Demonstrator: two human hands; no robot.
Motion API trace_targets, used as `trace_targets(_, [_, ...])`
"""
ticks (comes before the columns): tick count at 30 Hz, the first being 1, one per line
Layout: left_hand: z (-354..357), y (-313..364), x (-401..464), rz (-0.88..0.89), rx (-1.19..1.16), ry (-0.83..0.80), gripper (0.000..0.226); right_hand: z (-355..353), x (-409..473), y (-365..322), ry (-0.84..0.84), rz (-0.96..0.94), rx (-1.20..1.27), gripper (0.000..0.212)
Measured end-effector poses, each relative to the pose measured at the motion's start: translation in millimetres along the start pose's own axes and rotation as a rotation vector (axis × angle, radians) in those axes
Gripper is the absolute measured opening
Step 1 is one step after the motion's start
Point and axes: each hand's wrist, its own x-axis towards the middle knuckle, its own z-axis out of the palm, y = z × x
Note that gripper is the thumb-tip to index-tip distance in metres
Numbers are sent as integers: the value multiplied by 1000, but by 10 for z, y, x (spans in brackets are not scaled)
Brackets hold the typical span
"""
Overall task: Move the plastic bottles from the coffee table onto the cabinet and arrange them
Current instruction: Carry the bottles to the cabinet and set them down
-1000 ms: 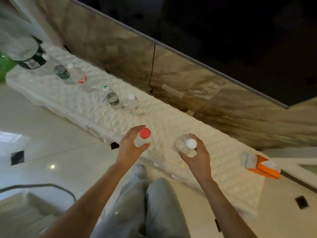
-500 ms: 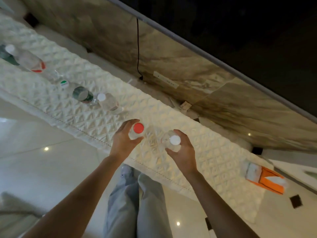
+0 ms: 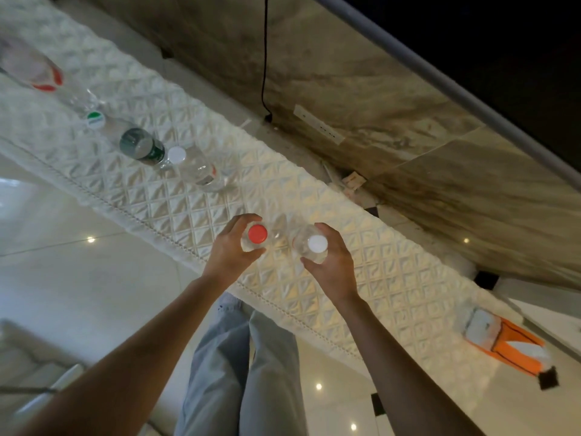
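Holding two bottles upright over the cabinet (image 3: 393, 278), the left hand (image 3: 231, 256) gripped the red-capped one (image 3: 257, 237), the right hand (image 3: 330, 265) the white-capped one (image 3: 314, 247); three bottles (image 3: 141, 146) already stood there in a row

Wall: brown marble (image 3: 408, 127), with a white socket strip (image 3: 318, 124) and a black cord (image 3: 265, 58).
Floor: shiny pale tiles (image 3: 78, 247), small lights shining in them.
Screen: big, dark (image 3: 503, 42).

quilted cloth cabinet cover (image 3: 195, 212), glossy floor (image 3: 78, 269)
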Motion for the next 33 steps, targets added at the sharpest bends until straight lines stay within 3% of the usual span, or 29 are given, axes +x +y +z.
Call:
trace_targets(13, [14,-37,-125,-27,54,-46,72,-33,-74,57,-75,-63,-63,75])
trace_targets(22, [-321,252,-387,-254,133,-193,85,-412,-278,-196,-192,11,-243,80])
trace_targets(25, [-528,445,-570,-323,158,-169,76,-603,-429,-401,-202,-3,-285,75])
trace_targets(33, [-1064,869,-1364,-278,412,60,44,-845,-854,-1008,-154,-240,-447,49])
